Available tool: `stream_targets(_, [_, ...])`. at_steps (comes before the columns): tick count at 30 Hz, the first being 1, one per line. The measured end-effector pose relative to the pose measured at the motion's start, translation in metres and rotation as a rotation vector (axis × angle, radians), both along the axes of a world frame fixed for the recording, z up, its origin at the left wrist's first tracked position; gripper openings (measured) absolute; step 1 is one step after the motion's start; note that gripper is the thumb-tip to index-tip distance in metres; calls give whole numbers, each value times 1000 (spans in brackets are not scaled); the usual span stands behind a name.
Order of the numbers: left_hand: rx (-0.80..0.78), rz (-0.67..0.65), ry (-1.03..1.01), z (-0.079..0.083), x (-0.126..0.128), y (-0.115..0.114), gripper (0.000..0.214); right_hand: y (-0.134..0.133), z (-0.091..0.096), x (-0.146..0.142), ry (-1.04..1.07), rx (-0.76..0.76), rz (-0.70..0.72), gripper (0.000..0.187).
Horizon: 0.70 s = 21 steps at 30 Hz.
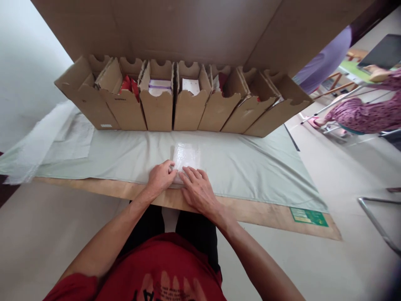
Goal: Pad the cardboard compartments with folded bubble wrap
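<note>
A flat packet in clear bubble wrap (187,155) lies on the pale green cloth in front of me, close to the table's front edge. What is inside the wrap cannot be made out. My left hand (162,174) is closed at the packet's lower left edge, its thumb and curled fingers gripping the wrap. On the packet's lower right part rests my right hand (198,187), fingers stretched out and palm down, pressing on the wrap. The packet's near edge is partly covered by both hands.
Several open cardboard file boxes (159,110) stand in a row behind the packet, against a large cardboard panel (188,31). Sheets of bubble wrap (46,138) lie at the left. A green label (309,217) is on the table's right front edge. A person (360,113) sits at far right.
</note>
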<state>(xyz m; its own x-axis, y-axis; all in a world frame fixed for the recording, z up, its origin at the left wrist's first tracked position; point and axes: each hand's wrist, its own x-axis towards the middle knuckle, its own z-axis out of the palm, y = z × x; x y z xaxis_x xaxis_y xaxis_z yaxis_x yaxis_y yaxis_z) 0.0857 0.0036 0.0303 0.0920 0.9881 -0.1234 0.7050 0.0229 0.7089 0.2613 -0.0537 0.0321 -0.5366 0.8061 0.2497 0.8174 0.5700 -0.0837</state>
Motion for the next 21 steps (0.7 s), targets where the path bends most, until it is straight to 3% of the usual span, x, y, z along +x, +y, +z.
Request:
stream_targets(6, [-51, 3, -227, 0, -9, 0, 30, 28, 11, -3, -125, -145, 7, 33])
stream_targets(12, [-58, 87, -394, -5, -10, -3, 27, 35, 17, -1, -112, -193, 54, 37])
stream_targets(15, [-13, 127, -418, -2, -12, -6, 26, 38, 19, -2, -68, -222, 26, 20])
stream_targets(18, [71, 242, -523, 1, -18, -21, 34, 35, 27, 0, 35, -260, -46, 21])
stream_targets(21, [-76, 293, -838, 4, -19, -43, 47, 24, 38, 2, 219, -301, -104, 21])
